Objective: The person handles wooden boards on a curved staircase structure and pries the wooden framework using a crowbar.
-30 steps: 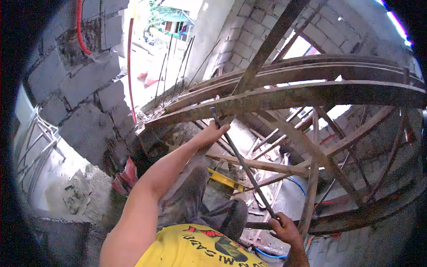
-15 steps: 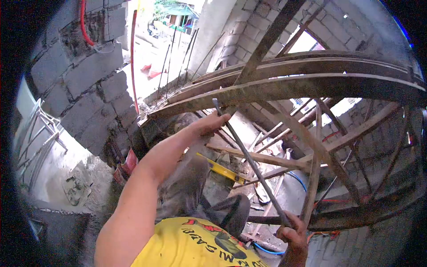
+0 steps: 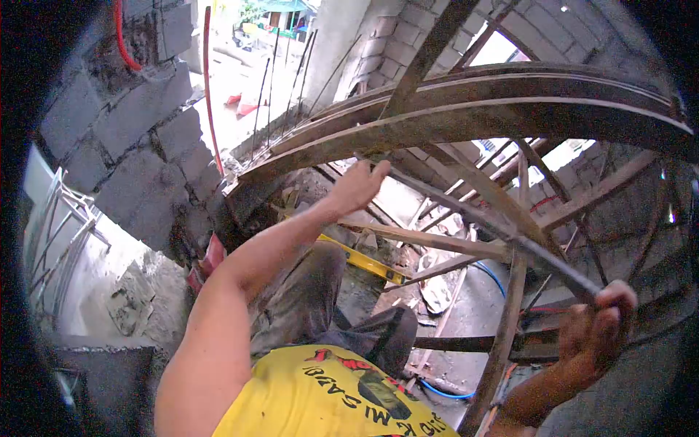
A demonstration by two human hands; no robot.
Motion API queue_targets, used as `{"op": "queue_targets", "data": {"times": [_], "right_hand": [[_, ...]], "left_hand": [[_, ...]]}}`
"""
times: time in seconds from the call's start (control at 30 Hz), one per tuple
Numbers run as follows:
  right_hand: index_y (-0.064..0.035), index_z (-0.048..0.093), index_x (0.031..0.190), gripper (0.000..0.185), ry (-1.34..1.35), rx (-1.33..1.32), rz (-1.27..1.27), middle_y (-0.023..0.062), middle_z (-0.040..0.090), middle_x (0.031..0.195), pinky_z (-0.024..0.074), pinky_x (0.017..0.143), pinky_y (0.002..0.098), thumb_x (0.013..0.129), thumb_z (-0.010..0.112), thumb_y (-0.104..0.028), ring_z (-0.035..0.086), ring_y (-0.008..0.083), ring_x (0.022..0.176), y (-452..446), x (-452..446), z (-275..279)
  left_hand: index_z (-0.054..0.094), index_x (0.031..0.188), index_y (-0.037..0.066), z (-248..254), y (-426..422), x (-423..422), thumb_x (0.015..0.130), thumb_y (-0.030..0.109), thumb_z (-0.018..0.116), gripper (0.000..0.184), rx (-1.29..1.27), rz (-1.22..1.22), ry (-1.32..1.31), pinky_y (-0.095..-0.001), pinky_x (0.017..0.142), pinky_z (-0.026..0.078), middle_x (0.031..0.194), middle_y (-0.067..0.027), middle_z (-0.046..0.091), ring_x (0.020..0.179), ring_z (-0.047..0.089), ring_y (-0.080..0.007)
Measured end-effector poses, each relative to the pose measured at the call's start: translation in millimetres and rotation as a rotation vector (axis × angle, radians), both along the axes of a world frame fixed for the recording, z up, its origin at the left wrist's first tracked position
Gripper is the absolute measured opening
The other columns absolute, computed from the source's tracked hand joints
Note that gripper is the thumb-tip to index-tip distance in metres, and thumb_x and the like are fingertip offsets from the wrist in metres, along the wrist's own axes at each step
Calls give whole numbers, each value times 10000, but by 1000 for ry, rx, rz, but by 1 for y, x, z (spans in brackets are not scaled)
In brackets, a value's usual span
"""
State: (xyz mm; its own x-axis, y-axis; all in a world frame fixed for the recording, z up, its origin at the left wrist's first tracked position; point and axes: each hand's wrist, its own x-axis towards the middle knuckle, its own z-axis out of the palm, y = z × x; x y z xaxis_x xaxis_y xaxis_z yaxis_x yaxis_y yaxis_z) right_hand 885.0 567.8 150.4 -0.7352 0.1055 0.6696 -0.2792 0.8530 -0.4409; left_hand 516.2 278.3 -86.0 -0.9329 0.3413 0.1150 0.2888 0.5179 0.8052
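Observation:
A long metal pry bar [image 3: 473, 215] slants between my two hands, its upper end close under a curved wooden beam [image 3: 524, 120]. My left hand [image 3: 360, 187] is closed round the bar near that upper end, just below the beam's lower edge. Farther right, my right hand [image 3: 601, 328] grips the bar's other end, slightly blurred. A diagonal timber [image 3: 429, 54] crosses the curved beam above my left hand. Beneath the bar, wooden braces [image 3: 429, 240] cross one another.
A yellow spirit level [image 3: 364, 262] lies by my knee. Grey block walls [image 3: 149, 167] rise on the left, with a red pipe [image 3: 210, 95] and upright steel rods [image 3: 302, 73] at the opening. A blue hose [image 3: 489, 280] runs along the littered floor.
My right hand has swung up and to the right with its end of the bar, so the bar lies flatter. My left hand stays near the beam, holding the other end.

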Motion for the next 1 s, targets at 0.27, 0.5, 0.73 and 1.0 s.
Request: {"op": "queue_targets", "data": {"times": [0.27, 0.5, 0.73, 1.0], "right_hand": [[-131, 638, 1172, 409, 60, -369, -102, 43, 605, 719, 362, 592, 283, 926, 624, -458, 484, 129, 549, -123, -108, 134], [-147, 664, 1177, 477, -126, 80, 215, 113, 695, 807, 492, 775, 351, 886, 646, -524, 629, 216, 688, -189, -202, 176], [-145, 661, 1179, 454, -175, 204, 278, 86, 666, 788, 448, 708, 325, 900, 637, -502, 581, 182, 642, -222, -253, 165], [-143, 657, 1182, 427, -192, 250, 292, 54, 631, 767, 398, 632, 296, 916, 628, -476, 527, 145, 589, -238, -278, 159]], "left_hand": [[538, 1071, 40, 89, 39, 53, 914, 196, 627, 238, 493, -51, 668, -453, 853, 453, 1032, -206, 591, 997, 581, -383], [474, 962, 57, 109, 53, 21, 914, 208, 611, 209, 857, 322, 644, -512, 723, 403, 824, -182, 566, 820, 550, -430], [460, 943, 50, 123, 39, 4, 979, 216, 562, 198, 910, 632, 774, -516, 600, 417, 735, -194, 581, 679, 576, -446], [461, 943, 56, 116, 31, -27, 988, 276, 557, 245, 1000, 606, 732, -528, 601, 432, 725, -205, 609, 709, 601, -469]]}}
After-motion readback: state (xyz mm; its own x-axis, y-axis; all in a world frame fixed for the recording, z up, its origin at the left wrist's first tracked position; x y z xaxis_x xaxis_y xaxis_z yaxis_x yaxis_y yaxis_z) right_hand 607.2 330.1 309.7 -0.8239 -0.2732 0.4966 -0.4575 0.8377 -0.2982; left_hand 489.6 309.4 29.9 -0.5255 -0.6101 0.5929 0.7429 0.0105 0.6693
